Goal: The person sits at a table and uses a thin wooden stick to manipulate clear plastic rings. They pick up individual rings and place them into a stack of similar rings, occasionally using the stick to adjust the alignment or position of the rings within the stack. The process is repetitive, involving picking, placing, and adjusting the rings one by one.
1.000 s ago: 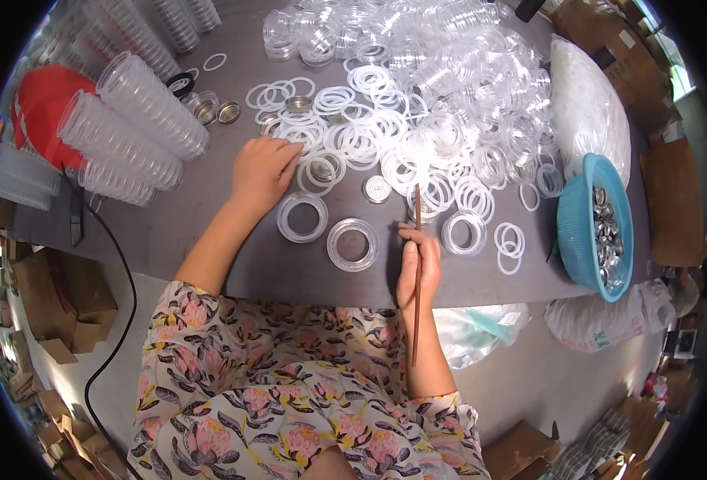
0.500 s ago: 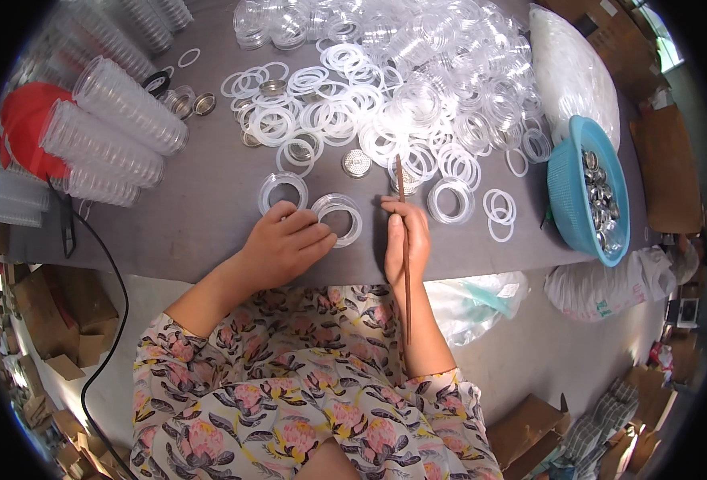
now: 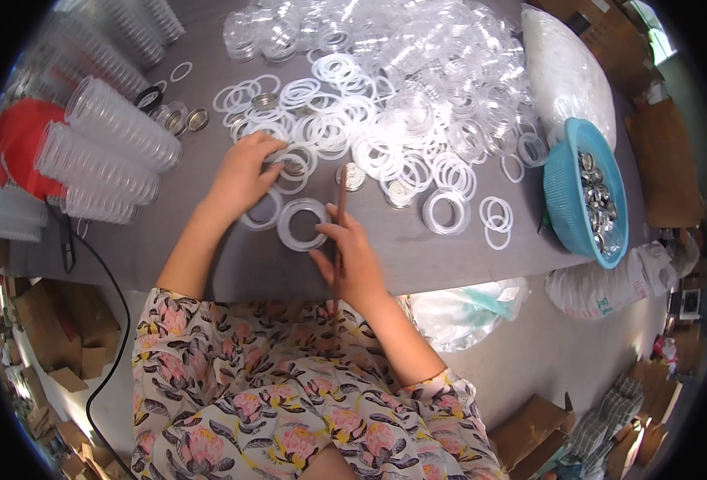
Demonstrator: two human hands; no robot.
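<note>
My left hand (image 3: pixel 245 172) reaches to the near left edge of a spread of thin white rings (image 3: pixel 329 134). Its thumb is apart from the fingers beside a silver metal disc (image 3: pixel 293 169); I see nothing in its grasp. A thin brown stick (image 3: pixel 342 188) is held upright in my right hand (image 3: pixel 356 256), whose fingertips touch the rim of a clear round plastic ring (image 3: pixel 284 230). Just left of that, another clear ring (image 3: pixel 267 226) lies partly behind my left wrist. Farther right sits a third clear ring (image 3: pixel 430 214).
Stacked clear cups (image 3: pixel 117 132) lie at the left by a red object (image 3: pixel 21 148) and black cable (image 3: pixel 101 268). Clear plastic rings (image 3: pixel 449 68) are heaped at the back. A blue basket (image 3: pixel 561 196) of metal pieces and a full white bag (image 3: pixel 569 80) stand right.
My left hand has left the near clear rings and moved up to the white rings. My right hand, with the stick, has moved left to a clear ring, which has shifted left.
</note>
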